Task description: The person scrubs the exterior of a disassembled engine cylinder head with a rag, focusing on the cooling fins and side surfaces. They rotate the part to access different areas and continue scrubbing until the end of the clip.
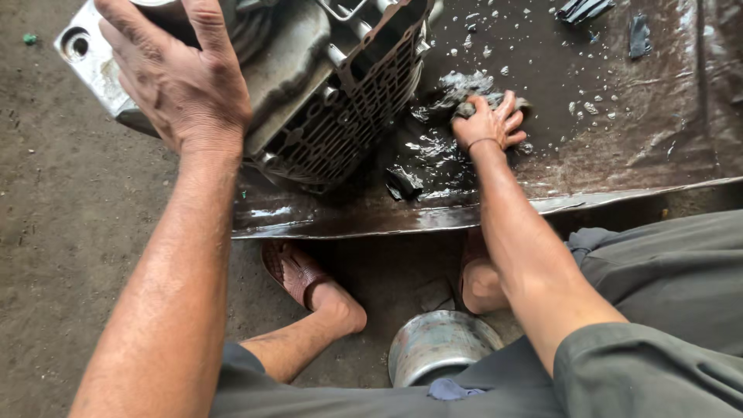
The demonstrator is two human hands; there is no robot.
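A large grey metal engine casing (333,85) with a ribbed, grid-like face stands tilted on a dark wet sheet (635,131). My left hand (174,73) rests flat on the casing's upper left side, fingers spread. My right hand (489,122) presses down on a dark grey wet rag (464,85) that lies on the sheet just right of the casing. Oily liquid and small wet scraps lie around the rag.
A round metal bowl (441,344) sits on the dirt ground between my legs. My sandalled feet (298,271) are at the sheet's near edge. Dark scraps (638,35) lie at the sheet's far right. Bare dirt floor (62,217) stretches to the left.
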